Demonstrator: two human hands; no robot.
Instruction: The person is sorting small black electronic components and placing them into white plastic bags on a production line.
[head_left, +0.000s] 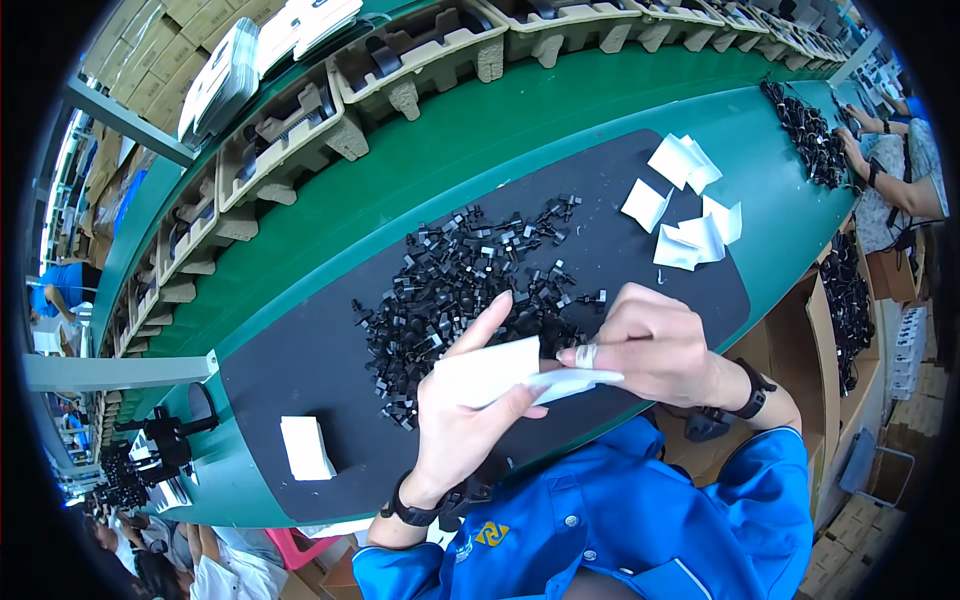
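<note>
My left hand grips a folded white paper, its two leaves spread apart with a gap facing my right hand. Close beside that gap is my right hand, fingers curled together, white tape round one finger. Whatever it pinches, if anything, is hidden. Behind both hands, a large loose heap of small black plastic parts covers the middle of the dark mat. Several folded white papers lie at the mat's far right. A stack of white papers rests at its left.
Moulded pulp trays with black parts line the far side of the green bench. Bundles of black cables lie at the far right, near a co-worker's arms. An open cardboard box stands at right; a grey metal post is left.
</note>
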